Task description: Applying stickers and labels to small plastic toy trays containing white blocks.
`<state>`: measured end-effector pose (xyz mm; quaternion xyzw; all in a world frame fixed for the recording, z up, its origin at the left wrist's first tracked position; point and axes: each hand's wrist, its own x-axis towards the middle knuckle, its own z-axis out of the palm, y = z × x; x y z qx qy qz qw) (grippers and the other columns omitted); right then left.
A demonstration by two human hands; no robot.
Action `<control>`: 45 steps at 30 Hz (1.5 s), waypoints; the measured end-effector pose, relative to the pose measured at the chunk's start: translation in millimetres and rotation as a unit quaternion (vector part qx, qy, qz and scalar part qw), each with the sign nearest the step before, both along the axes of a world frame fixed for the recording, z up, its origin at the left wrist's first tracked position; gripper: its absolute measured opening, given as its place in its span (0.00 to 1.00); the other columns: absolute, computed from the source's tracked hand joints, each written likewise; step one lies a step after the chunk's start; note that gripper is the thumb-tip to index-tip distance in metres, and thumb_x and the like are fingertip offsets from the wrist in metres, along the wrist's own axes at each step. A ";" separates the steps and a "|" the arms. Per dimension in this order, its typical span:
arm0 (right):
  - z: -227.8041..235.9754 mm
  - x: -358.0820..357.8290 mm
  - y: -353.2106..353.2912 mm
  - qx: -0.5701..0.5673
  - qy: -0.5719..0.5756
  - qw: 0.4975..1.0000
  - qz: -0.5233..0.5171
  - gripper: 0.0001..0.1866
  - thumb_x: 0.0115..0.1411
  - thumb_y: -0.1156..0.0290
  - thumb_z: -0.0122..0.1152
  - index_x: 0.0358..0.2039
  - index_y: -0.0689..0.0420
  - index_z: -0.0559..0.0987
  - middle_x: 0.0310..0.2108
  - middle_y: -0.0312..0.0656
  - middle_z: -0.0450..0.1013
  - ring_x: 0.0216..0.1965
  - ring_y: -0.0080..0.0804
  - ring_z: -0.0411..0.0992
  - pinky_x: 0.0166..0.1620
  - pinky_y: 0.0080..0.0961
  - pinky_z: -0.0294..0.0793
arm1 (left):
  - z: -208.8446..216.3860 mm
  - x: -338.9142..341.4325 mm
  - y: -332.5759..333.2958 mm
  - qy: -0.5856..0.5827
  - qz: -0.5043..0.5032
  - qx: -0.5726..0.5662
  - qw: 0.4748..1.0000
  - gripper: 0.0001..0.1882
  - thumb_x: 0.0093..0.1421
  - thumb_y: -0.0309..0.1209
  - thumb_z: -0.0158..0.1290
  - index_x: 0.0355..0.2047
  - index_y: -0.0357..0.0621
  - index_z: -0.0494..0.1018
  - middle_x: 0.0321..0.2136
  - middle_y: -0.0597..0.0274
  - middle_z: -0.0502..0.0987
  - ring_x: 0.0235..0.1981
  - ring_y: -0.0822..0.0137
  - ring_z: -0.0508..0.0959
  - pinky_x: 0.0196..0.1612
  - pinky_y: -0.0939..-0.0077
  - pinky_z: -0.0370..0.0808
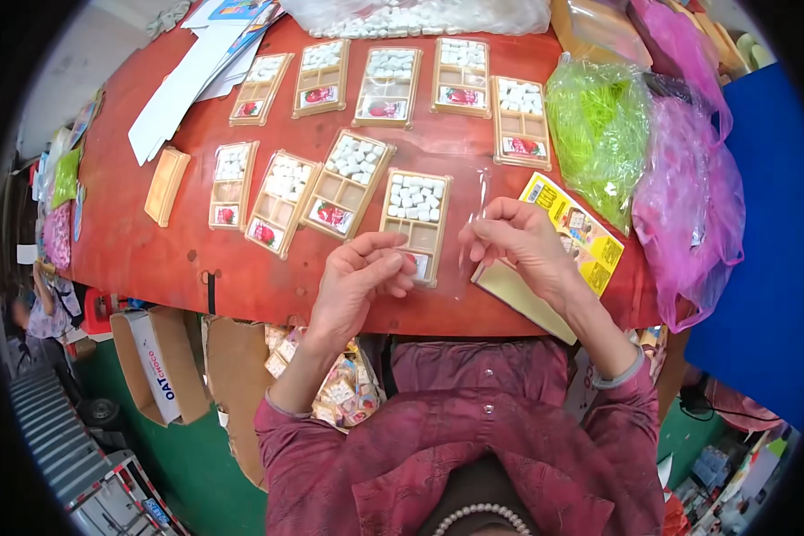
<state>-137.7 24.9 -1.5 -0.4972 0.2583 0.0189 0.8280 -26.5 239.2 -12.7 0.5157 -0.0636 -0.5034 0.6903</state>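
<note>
In front of me lies a tan compartment tray [427, 235] with white cubes like small marshmallows [417, 196] in its far section. A card with a red strawberry picture [420, 265] sits in its near end. My left hand [366, 272] hovers over that near end with its fingers curled together; what they hold, if anything, is hidden. Clear plastic film [473, 192] spreads along the tray's right side. Thumb and forefinger of my right hand [518, 239] pinch the film's edge. A yellow printed cardboard sheet [607, 255] lies partly under the right hand.
Several similar filled trays [357, 165] stand in two rows on the red table [116, 223]. An upside-down tray [167, 186] lies left. Bags of green shreds [598, 125] and pink plastic [688, 205] crowd the right. Cardboard boxes [165, 357] stand below the near edge.
</note>
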 end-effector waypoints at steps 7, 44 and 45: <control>-11.7 18.5 18.8 -0.133 0.038 0.989 0.051 0.07 0.59 0.68 0.55 0.28 0.59 0.74 0.23 0.37 0.74 0.20 0.16 0.69 0.21 0.14 0.68 | -10.5 -18.9 9.8 -0.180 0.090 0.107 0.974 0.17 0.58 0.26 0.53 0.47 0.32 0.69 0.27 0.60 0.77 0.24 0.77 0.75 0.24 0.86 0.73; -38.1 31.2 46.9 -0.736 -0.094 0.652 0.154 0.35 0.43 0.76 0.59 0.55 0.68 0.62 0.58 0.59 0.53 0.60 0.58 0.53 0.57 0.47 0.59 | -36.3 -23.3 -16.2 -0.720 -0.156 0.207 0.644 0.38 0.50 0.31 0.57 0.59 0.30 0.55 0.63 0.45 0.49 0.65 0.46 0.48 0.62 0.51 0.52; -39.2 29.7 48.4 -0.727 -0.092 0.663 0.155 0.35 0.44 0.77 0.59 0.55 0.68 0.61 0.59 0.60 0.52 0.62 0.59 0.50 0.59 0.50 0.57 | -35.4 -25.1 -16.8 -0.716 -0.161 0.213 0.645 0.41 0.50 0.35 0.58 0.60 0.30 0.53 0.64 0.44 0.48 0.66 0.46 0.47 0.63 0.51 0.51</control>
